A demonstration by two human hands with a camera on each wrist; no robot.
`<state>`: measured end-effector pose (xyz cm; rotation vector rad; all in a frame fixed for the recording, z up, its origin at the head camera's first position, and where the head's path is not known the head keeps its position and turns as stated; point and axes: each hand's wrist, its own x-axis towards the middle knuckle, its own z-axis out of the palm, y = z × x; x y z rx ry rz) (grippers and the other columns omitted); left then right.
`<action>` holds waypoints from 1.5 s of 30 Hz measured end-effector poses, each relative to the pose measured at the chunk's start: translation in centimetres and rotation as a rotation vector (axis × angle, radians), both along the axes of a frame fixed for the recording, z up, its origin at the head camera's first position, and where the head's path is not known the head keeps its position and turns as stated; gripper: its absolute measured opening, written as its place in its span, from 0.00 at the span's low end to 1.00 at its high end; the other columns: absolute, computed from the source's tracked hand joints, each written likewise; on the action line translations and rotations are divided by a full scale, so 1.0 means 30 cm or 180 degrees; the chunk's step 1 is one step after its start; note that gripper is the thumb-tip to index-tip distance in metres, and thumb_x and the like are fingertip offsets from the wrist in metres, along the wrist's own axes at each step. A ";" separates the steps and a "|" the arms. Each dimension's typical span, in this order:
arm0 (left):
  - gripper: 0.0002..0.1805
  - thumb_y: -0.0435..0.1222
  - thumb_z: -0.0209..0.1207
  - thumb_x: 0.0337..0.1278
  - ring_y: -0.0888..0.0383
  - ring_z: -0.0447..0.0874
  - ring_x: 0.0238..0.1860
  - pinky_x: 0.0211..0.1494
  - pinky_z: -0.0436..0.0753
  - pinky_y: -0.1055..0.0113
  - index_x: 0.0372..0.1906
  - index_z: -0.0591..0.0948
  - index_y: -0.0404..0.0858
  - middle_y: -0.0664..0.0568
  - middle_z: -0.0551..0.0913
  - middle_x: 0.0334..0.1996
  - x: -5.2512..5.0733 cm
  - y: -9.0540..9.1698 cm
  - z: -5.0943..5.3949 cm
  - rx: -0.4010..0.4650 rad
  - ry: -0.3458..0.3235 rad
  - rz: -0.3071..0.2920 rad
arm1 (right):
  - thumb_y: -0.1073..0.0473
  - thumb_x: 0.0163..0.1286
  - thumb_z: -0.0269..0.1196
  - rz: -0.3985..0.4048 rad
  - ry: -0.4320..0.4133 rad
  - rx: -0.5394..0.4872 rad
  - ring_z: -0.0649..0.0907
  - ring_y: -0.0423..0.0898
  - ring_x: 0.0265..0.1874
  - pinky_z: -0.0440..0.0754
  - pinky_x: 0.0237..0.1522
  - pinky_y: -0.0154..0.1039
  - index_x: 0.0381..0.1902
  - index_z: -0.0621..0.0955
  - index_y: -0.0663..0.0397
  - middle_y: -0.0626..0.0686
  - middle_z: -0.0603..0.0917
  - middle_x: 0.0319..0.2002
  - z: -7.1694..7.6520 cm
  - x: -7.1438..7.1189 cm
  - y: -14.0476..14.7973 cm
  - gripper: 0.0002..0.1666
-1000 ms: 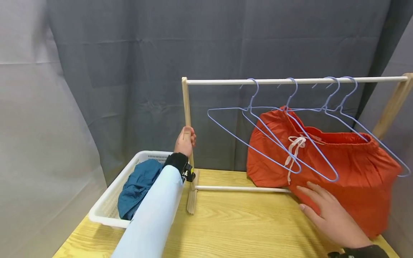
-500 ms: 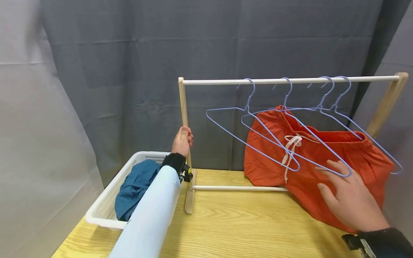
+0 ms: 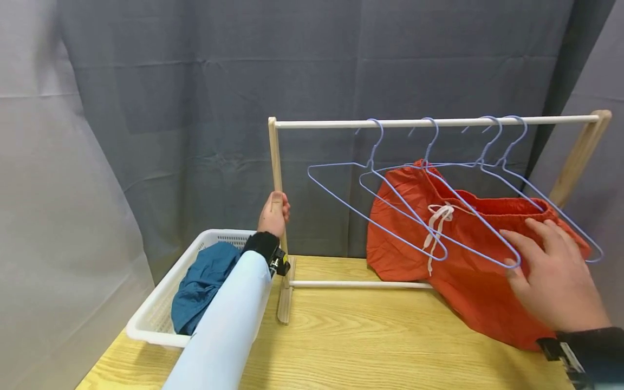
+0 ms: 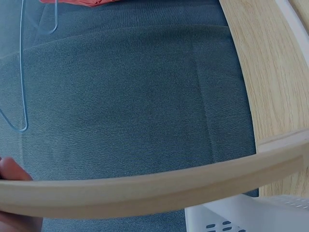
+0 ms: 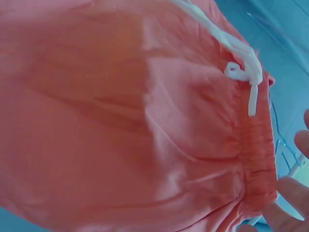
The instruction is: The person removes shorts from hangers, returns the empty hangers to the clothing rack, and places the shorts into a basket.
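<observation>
My left hand [image 3: 274, 214] grips the left wooden post [image 3: 275, 157] of a clothes rack, fingers wrapped round it. In the left wrist view, the post [image 4: 145, 193] crosses the lower part, with fingers at the left edge. Orange-red shorts [image 3: 480, 292] with a white drawstring [image 3: 442, 214] hang at the right, behind blue wire hangers [image 3: 375, 143]. My right hand [image 3: 558, 273] is in front of the shorts' right side, fingers spread and slightly bent, holding nothing. The right wrist view has its fingers beside the waistband [image 5: 258, 164]; whether they touch it I cannot tell.
A white basket [image 3: 146, 314] with dark teal cloth [image 3: 205, 281] in it stands left of the rack. Several hangers hook over the white top rail [image 3: 317, 124]. A lower white bar [image 3: 356, 284] runs near the wooden table [image 3: 341, 336]. Grey curtain [image 3: 219, 108] closes the back.
My right hand has risen and moved right across the shorts, from their lower part towards the waistband. The shorts' lower edge and the hangers shifted slightly. My left hand stays on the post.
</observation>
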<state>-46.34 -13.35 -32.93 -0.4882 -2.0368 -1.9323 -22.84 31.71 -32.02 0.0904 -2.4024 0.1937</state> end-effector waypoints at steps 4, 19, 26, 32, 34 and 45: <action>0.29 0.60 0.34 0.76 0.56 0.69 0.27 0.35 0.72 0.64 0.43 0.71 0.38 0.52 0.68 0.27 0.007 0.002 0.003 -0.0017 -0.0029 0.0041 | 0.64 0.63 0.61 -0.0195 -0.0040 -0.0278 0.49 0.72 0.74 0.39 0.71 0.70 0.66 0.72 0.66 0.70 0.54 0.75 0.031 -0.004 0.007 0.33; 0.29 0.55 0.33 0.79 0.57 0.67 0.25 0.33 0.72 0.65 0.44 0.70 0.33 0.51 0.67 0.27 0.010 0.006 0.010 0.0012 0.0011 0.0037 | 0.61 0.66 0.58 -0.0472 -0.0262 -0.0680 0.54 0.77 0.70 0.46 0.68 0.73 0.81 0.48 0.58 0.72 0.48 0.77 0.078 -0.054 0.066 0.50; 0.27 0.56 0.33 0.79 0.57 0.67 0.25 0.33 0.71 0.67 0.43 0.70 0.36 0.52 0.67 0.27 0.016 0.007 0.012 0.0006 -0.0005 0.0032 | 0.61 0.67 0.59 -0.0583 -0.0398 -0.0787 0.61 0.77 0.59 0.55 0.63 0.77 0.80 0.47 0.61 0.76 0.56 0.71 0.085 -0.068 0.055 0.50; 0.31 0.56 0.33 0.79 0.56 0.67 0.26 0.34 0.71 0.67 0.46 0.69 0.30 0.51 0.67 0.27 0.023 0.010 0.018 -0.0003 -0.0035 0.0033 | 0.60 0.68 0.59 -0.0568 -0.0468 -0.0862 0.63 0.77 0.55 0.64 0.53 0.79 0.80 0.48 0.61 0.79 0.58 0.67 0.087 -0.069 0.041 0.49; 0.32 0.56 0.33 0.79 0.56 0.67 0.26 0.34 0.71 0.66 0.47 0.69 0.29 0.51 0.67 0.27 0.025 0.011 0.020 -0.0015 -0.0042 0.0041 | 0.60 0.68 0.59 -0.0557 -0.0482 -0.0858 0.63 0.78 0.55 0.66 0.51 0.79 0.80 0.49 0.61 0.79 0.58 0.66 0.086 -0.070 0.038 0.49; 0.27 0.54 0.34 0.80 0.55 0.67 0.25 0.32 0.71 0.68 0.43 0.70 0.34 0.50 0.67 0.27 0.028 0.017 0.020 0.0041 -0.0024 0.0103 | 0.59 0.71 0.55 -0.0538 -0.0573 -0.0827 0.67 0.77 0.50 0.69 0.46 0.79 0.80 0.49 0.61 0.78 0.60 0.63 0.087 -0.097 0.028 0.45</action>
